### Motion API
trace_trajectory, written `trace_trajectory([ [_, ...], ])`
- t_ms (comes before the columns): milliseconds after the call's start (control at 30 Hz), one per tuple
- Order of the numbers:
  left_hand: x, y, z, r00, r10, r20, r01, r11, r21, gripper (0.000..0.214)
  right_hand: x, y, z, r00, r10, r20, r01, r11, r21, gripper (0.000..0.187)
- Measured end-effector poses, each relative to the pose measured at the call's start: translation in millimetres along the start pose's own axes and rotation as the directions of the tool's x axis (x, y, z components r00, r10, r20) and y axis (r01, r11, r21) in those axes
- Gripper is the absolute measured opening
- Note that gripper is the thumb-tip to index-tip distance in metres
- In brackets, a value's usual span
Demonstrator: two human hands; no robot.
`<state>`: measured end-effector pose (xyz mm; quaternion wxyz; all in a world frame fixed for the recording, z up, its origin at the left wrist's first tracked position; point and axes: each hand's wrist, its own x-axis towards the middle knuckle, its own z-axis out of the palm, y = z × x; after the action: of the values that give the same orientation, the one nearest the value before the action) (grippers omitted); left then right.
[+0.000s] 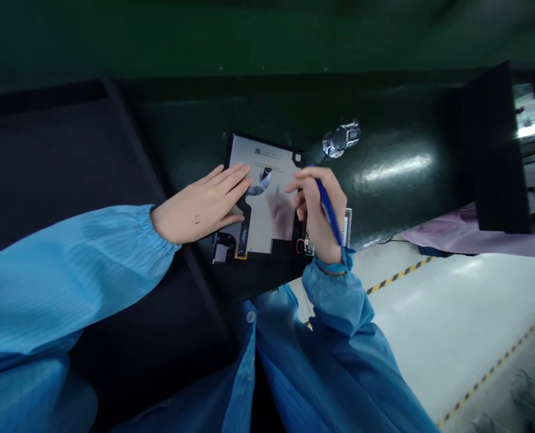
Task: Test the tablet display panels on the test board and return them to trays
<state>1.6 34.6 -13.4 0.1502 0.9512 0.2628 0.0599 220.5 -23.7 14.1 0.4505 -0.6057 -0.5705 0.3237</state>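
Observation:
A flat display panel [267,180] with a pale grey back, a black frame and a printed label lies on the dark green bench [385,120]. My left hand [204,201] lies flat on the panel's left edge, fingers stretched out and together. My right hand [319,207] is closed around a blue pen-like tool [329,211], its tip hidden behind the fingers near the panel's right side. A thin ribbon strip [262,180] crosses the panel between my two hands.
A small shiny clear object [341,139] rests on the bench beyond the panel. A black mat [46,150] covers the left of the bench. A dark box [493,150] stands at right. Below right is a pale floor with yellow-black tape [398,275].

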Motion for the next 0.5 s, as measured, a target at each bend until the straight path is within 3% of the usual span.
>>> trace_trajectory([
  [167, 2.0, 4.1, -7.4, 0.997, -0.040, -0.059, 0.036, 0.998, -0.059, 0.057, 41.4, 13.0, 12.8, 0.986, -0.104, 0.131, 0.116, 0.989, -0.089, 0.009],
  [233, 4.8, 8.4, -16.3, 0.985, -0.121, -0.124, 0.097, 0.979, -0.180, 0.048, 41.6, 13.1, 13.6, 0.979, -0.129, 0.159, 0.130, 0.991, 0.004, 0.015],
  [300, 9.6, 14.6, -26.7, 0.954, -0.261, -0.150, 0.184, 0.900, -0.396, 0.042, 34.8, 6.0, 8.0, 0.983, -0.104, 0.154, 0.085, 0.988, 0.129, 0.021],
  [400, 20.4, 26.1, -39.2, 0.917, -0.398, 0.037, 0.288, 0.595, -0.750, 0.033, 20.0, -11.8, -6.3, 0.986, -0.035, 0.163, -0.014, 0.957, 0.291, 0.030],
  [500, 31.2, 38.0, -44.0, 0.919, -0.277, 0.280, 0.343, 0.212, -0.915, 0.025, 8.0, -24.2, -18.4, 0.970, 0.028, 0.242, -0.137, 0.884, 0.448, 0.035],
])
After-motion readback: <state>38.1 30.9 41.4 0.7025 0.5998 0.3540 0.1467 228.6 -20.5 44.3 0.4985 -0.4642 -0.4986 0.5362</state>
